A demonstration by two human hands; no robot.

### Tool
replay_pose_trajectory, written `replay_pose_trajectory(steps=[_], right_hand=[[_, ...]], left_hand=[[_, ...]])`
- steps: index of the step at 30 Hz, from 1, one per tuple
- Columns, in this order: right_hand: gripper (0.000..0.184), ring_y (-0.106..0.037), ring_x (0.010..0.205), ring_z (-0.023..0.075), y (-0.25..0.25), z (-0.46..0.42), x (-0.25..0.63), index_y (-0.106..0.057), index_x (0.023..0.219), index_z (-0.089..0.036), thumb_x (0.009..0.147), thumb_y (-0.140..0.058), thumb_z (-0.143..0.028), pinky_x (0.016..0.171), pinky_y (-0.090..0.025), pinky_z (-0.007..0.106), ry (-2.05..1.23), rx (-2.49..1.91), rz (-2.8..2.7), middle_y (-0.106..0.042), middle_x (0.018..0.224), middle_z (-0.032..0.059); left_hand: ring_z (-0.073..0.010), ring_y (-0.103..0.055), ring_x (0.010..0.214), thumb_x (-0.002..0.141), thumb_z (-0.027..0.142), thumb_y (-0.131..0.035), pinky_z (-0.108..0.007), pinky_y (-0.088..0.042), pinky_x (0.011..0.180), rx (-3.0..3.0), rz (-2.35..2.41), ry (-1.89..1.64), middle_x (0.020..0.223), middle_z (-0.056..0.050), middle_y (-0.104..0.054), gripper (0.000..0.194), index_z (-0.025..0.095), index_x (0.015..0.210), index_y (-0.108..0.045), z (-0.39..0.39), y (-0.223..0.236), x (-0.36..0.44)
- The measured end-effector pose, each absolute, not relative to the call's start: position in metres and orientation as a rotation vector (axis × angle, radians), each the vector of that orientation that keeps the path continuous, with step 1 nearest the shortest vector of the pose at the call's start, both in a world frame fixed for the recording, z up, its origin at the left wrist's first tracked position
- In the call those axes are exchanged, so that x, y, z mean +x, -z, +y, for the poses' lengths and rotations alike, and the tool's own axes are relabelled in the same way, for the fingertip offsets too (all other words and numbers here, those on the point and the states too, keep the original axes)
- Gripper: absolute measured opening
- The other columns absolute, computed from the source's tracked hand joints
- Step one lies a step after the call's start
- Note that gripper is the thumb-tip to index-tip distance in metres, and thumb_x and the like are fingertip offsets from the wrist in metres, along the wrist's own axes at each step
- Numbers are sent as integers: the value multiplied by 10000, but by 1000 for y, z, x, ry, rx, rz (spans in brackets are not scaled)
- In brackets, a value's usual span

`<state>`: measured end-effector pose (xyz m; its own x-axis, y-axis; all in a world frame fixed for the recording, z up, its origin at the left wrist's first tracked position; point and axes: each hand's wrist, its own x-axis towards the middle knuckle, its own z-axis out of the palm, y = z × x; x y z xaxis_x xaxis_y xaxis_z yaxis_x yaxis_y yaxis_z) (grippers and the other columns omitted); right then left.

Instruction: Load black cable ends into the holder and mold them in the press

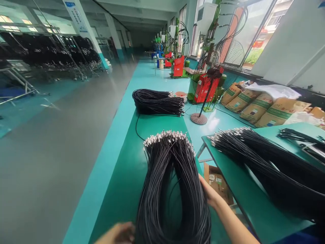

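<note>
A thick looped bundle of black cables (158, 183) with silvery metal ends lies on the green table (124, 183) right before me. My right hand (208, 191) rests against the bundle's right side; its fingertips go out of sight behind the cables. Low on the left, my left hand (119, 234) is beside the bundle's edge, blurred, with its fingers partly hidden. Whether it touches the cables I cannot tell. Farther along the same table sits a second looped cable bundle (157, 101), its metal ends pointing right.
On the right table (254, 200) lies another long cable bundle (254, 152). A cardboard box (218, 183) stands below, between the tables. Beyond are a fan with a round base (198, 118), red-and-green machines (203, 89) and stacked sacks (256, 106). Racks of black cables (50, 51) stand far left.
</note>
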<state>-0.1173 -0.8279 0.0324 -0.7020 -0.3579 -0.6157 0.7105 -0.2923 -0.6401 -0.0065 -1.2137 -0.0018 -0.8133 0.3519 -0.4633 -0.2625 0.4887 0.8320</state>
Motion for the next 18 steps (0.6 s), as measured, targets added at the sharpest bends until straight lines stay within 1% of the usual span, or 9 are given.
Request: replay_pose_trajectory(steps=[1, 2, 3, 5, 7, 10, 13, 16, 18], right_hand=[[518, -577, 1033, 215, -34, -827, -118, -598, 1107, -164, 745, -545, -531, 953, -400, 349, 2041, 458, 1361, -663, 1049, 66], [527, -536, 1096, 218, -36, -825, -119, -594, 1116, -163, 729, -568, -519, 981, -375, 344, 2035, 459, 1477, -638, 1104, 66], [549, -488, 1154, 223, -39, -825, -119, -584, 1133, -163, 712, -587, -516, 1005, -349, 341, 2019, 484, 1612, -606, 1162, 66], [637, -408, 1226, 238, -48, -825, -116, -538, 1196, -171, 675, -612, -530, 1035, -311, 341, 1945, 628, 1905, -534, 1257, 64], [739, -384, 1242, 252, -59, -829, -109, -457, 1275, -187, 651, -621, -547, 1039, -307, 341, 1859, 797, 2118, -492, 1300, 62], [803, -441, 1198, 261, -76, -837, -94, -391, 1317, -193, 646, -604, -578, 1013, -345, 339, 1816, 900, 2199, -524, 1266, 81], [794, -475, 1166, 259, -83, -841, -80, -428, 1286, -184, 631, -601, -597, 985, -376, 321, 1810, 934, 2207, -553, 1230, 96], [754, -478, 1162, 259, -83, -837, -70, -481, 1245, -186, 627, -604, -600, 982, -378, 319, 1767, 956, 2229, -548, 1234, 102], [713, -476, 1164, 264, -81, -835, -64, -526, 1204, -189, 625, -611, -596, 996, -364, 332, 1738, 951, 2244, -546, 1237, 106]], left_hand=[[-234, -613, 783, 698, 486, -550, -387, -499, 648, 143, 2198, -1178, 792, -5, -624, 247, 315, 850, -642, -1226, -3, -29], [-223, -608, 785, 759, 467, -462, -375, -490, 702, 194, 2336, -1010, 801, -18, -632, 286, 258, 836, -640, -1239, -9, -58], [-207, -600, 831, 795, 430, -404, -347, -476, 760, 194, 2524, -862, 872, -34, -635, 319, 216, 894, -618, -1251, -14, -91], [-176, -583, 895, 832, 358, -339, -286, -458, 795, 171, 2853, -437, 1019, -58, -607, 350, 183, 1050, -551, -1268, -20, -163], [-198, -529, 1016, 843, 279, -313, -314, -420, 864, 170, 2957, -320, 1221, -103, -488, 388, 174, 1188, -456, -1274, -18, -230], [-262, -460, 1097, 841, 174, -288, -409, -393, 880, 216, 3029, -206, 1341, -147, -343, 420, 187, 1244, -403, -1268, -5, -303], [-270, -476, 1047, 822, 94, -278, -433, -406, 835, 352, 3016, -135, 1233, -170, -441, 383, 179, 1115, -507, -1262, 7, -348], [-225, -524, 962, 774, 47, -348, -366, -419, 811, 548, 2950, -126, 1024, -124, -562, 302, 186, 914, -577, -1271, 5, -379], [-203, -561, 874, 738, 34, -395, -333, -431, 769, 645, 2925, -146, 933, -89, -594, 277, 200, 856, -582, -1287, -5, -397]])
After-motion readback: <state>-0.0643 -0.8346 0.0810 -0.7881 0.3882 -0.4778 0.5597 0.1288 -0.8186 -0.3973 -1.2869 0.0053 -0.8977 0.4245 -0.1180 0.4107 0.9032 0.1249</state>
